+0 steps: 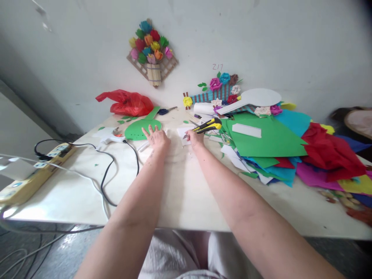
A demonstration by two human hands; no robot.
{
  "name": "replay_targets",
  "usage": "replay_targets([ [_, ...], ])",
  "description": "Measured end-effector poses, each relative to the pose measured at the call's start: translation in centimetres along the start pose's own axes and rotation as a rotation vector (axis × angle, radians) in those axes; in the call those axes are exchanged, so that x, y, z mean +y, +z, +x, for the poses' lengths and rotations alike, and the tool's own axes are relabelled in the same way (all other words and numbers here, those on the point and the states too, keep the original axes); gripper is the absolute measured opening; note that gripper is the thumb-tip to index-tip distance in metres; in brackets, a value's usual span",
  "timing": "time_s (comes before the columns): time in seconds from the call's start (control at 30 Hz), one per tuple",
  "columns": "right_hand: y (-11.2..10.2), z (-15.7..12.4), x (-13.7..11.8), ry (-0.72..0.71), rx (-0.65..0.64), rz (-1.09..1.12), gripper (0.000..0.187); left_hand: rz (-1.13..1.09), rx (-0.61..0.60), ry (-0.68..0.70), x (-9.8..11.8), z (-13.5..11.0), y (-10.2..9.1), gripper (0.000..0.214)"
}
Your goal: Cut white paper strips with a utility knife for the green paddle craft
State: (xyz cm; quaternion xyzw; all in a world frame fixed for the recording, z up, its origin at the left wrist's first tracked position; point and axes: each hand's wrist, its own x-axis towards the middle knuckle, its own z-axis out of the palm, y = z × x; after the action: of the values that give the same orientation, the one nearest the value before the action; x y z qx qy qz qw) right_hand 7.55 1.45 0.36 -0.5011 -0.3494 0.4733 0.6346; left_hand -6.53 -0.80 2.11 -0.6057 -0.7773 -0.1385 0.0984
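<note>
My left hand (157, 138) lies with its fingers spread over the right edge of a round green paper shape (135, 130) that has a straight green handle and a row of small dark dots. In my right hand (195, 138) is a yellow and black utility knife (207, 127), its rear end pointing up to the right. The blade tip is over a small white piece of paper (183, 133) on the table. Whether the blade touches the paper I cannot tell.
To the left are a white glue gun (112, 136), cords and a power strip (37, 170). Behind lie a red plastic bag (128, 103) and scissors (167, 111). Stacked green sheets (270, 141), a white paddle shape (260, 97) and red crepe paper (331, 151) fill the right side.
</note>
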Motion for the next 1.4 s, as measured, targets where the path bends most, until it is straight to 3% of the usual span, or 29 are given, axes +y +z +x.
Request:
replay_targets([
  [0.13, 0.0, -0.3, -0.3, 0.004, 0.018, -0.018, 0.005, -0.053, 0.033, 0.106, 1.1, -0.4, -0.2, 0.054],
  [0.3, 0.0, -0.1, -0.2, -0.03, 0.023, 0.003, 0.005, -0.28, 0.017, 0.199, 2.5, -0.9, 0.3, 0.055],
  [0.57, 0.1, 0.4, -0.1, -0.007, 0.066, 0.133, 0.008, -0.499, -0.044, 0.053, 2.5, -0.4, 1.3, 0.052],
  [0.67, 0.1, 0.5, -0.1, -0.02, 0.063, 0.142, 0.009, -0.482, -0.098, -0.022, 2.3, -0.2, 1.4, 0.049],
  [0.9, 0.1, 1.2, 0.5, -0.065, 0.1, 0.043, 0.006, -0.347, -0.089, -0.062, 1.0, 0.5, 1.6, 0.052],
  [1.07, -0.4, 2.3, 1.2, -0.095, 0.175, -0.137, 0.004, -0.313, -0.084, 0.041, 1.3, 0.2, 1.5, 0.05],
  [1.27, -1.4, 2.1, 0.6, -0.056, 0.194, -0.386, 0.013, -0.234, -0.163, 0.321, 1.9, -0.3, 1.5, 0.058],
  [1.4, -1.7, 1.0, -0.7, -0.035, 0.203, -0.521, 0.019, -0.226, -0.113, 0.329, 2.1, -0.4, 1.2, 0.052],
])
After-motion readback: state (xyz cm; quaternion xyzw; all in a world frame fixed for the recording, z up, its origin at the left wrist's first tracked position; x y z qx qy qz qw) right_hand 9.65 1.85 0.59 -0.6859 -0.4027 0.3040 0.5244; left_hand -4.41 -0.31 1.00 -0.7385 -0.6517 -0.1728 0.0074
